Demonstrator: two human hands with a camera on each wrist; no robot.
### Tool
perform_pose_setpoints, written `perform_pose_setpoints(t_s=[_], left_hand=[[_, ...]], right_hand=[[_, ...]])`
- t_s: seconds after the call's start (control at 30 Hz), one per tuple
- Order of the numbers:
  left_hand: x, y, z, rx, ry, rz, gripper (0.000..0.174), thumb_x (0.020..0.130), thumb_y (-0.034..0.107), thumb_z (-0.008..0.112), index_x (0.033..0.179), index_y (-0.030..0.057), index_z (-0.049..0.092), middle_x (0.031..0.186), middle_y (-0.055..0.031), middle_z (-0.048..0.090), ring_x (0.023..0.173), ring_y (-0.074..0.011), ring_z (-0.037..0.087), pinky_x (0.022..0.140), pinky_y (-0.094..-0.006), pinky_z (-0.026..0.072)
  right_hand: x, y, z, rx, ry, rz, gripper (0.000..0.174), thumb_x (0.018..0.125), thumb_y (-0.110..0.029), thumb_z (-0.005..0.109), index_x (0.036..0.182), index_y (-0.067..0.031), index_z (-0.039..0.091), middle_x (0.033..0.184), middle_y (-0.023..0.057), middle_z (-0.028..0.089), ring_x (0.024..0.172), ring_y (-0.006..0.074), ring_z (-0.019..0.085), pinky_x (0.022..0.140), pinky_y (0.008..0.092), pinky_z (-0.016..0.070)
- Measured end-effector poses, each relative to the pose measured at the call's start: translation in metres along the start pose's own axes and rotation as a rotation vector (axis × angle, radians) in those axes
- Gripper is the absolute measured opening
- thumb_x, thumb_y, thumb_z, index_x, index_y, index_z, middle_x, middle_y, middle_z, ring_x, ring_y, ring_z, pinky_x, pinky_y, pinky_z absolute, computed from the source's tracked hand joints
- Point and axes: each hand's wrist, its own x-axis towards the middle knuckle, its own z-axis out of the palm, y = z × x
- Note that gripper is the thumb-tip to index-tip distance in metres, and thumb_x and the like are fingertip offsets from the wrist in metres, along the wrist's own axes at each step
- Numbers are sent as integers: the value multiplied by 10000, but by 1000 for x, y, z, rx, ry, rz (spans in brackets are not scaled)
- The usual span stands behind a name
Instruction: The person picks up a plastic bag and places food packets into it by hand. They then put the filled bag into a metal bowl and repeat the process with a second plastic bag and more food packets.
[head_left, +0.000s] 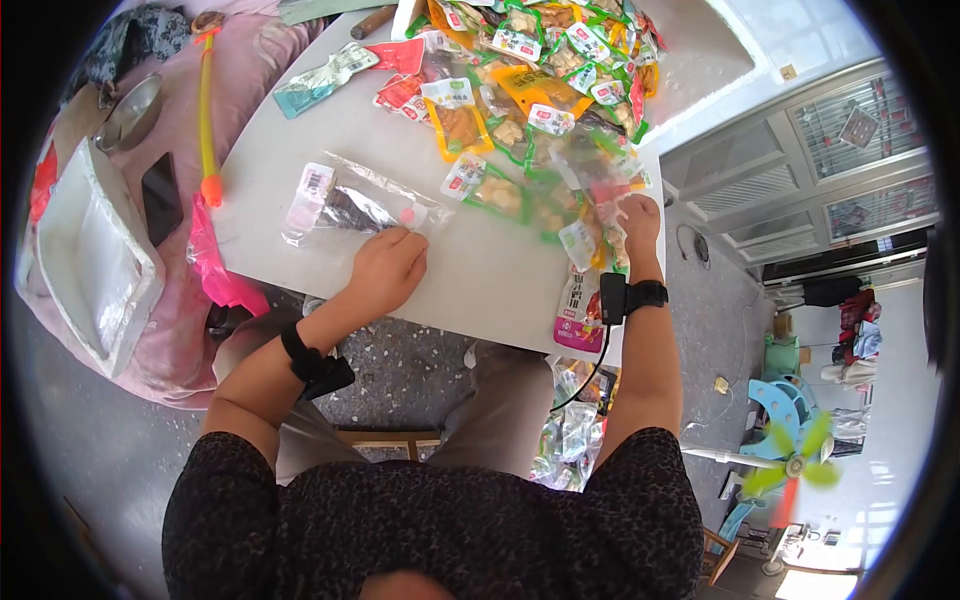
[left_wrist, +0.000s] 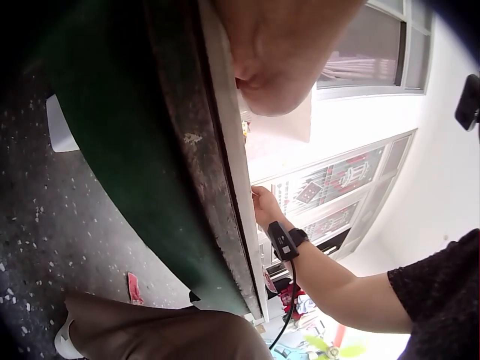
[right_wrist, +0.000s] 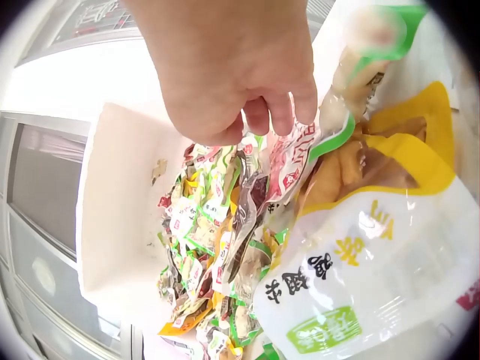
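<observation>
My left hand (head_left: pixel 390 268) is at the near edge of a clear plastic bag (head_left: pixel 345 205) lying on the table, its curled fingers pinching that edge. The bag holds something dark and has a white label. At the table's right side, my right hand (head_left: pixel 640 225) grips several snack packets, blurred in the head view. In the right wrist view, a red-and-white packet (right_wrist: pixel 294 159) and a green-edged one (right_wrist: pixel 334 139) show at the curled fingers. A yellow-edged packet (right_wrist: pixel 360 225) of brown pieces is close to the camera below them.
A heap of snack packets (head_left: pixel 520 60) covers the table's far part, by a white box (head_left: pixel 700 60). A pink pouch (head_left: pixel 577 315) lies at the near right edge. More packets (head_left: pixel 570 445) are below the table. Left stand a pink-covered surface (head_left: pixel 265 60) and a white tray (head_left: pixel 95 260).
</observation>
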Motion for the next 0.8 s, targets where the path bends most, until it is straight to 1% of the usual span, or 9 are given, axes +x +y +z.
perform_pose_setpoints(t_s=[0.1,0.2,0.3,0.4,0.43,0.57,0.67,0.73,0.8], left_hand=[[-3,-4,3,-22,7,1,57,670,74,522,723,61,505,646,-94,479,642,-285,508,564,-380,408],[-3,-5,1,-37,1,-13,61,671,84,520,727,66,506,657,-93,482,658,-287,508,575,-386,411],[-4,-5,1,-45,-8,-23,63,672,91,520,731,72,505,667,-91,484,671,-287,509,582,-388,413],[-6,-7,3,-41,-12,-27,64,667,97,522,722,73,500,674,-92,485,684,-284,510,587,-387,414],[-6,-7,3,-38,-14,-28,65,664,98,522,718,72,497,676,-92,485,689,-283,510,589,-386,414],[-8,-10,3,-29,-21,-12,58,655,101,514,698,73,488,678,-84,481,690,-276,507,591,-385,416],[-9,-11,5,-19,-7,-11,61,656,98,516,706,73,491,678,-85,478,679,-271,503,587,-377,414],[-9,-11,4,-11,-25,-30,69,667,82,527,729,65,500,677,-96,476,669,-271,500,584,-364,410],[-11,-11,3,-13,-36,-43,88,658,93,531,737,68,501,686,-98,472,680,-271,497,595,-366,410]], right_hand=[[4,9,-8,-208,60,-29,122,705,-77,539,810,-15,536,742,34,550,670,99,520,539,218,410],[14,15,1,-515,-172,-382,219,694,-94,550,884,6,509,771,51,556,682,98,529,553,219,412],[1,5,34,-777,-293,-420,464,650,-219,622,1023,7,463,908,118,521,825,197,511,680,291,419],[-39,-18,67,-1267,-176,-801,614,620,-294,641,1119,-13,420,1026,158,488,926,260,492,750,318,415],[-48,-20,74,-1374,-64,-846,498,632,-283,609,1041,-35,471,986,143,508,897,277,506,719,341,435],[-29,-8,78,-1458,-73,-868,140,652,-139,533,763,-60,499,814,102,531,800,269,522,613,396,446],[-43,-36,85,-1463,-85,-956,114,644,-103,520,747,-57,500,763,110,528,770,273,514,606,398,434],[-69,-59,95,-1273,-115,-1142,107,640,-87,511,740,-54,492,735,120,519,729,286,504,609,403,422],[-98,-72,109,-1074,-140,-1131,126,662,-53,499,787,-30,505,740,139,522,700,317,495,612,400,410]])
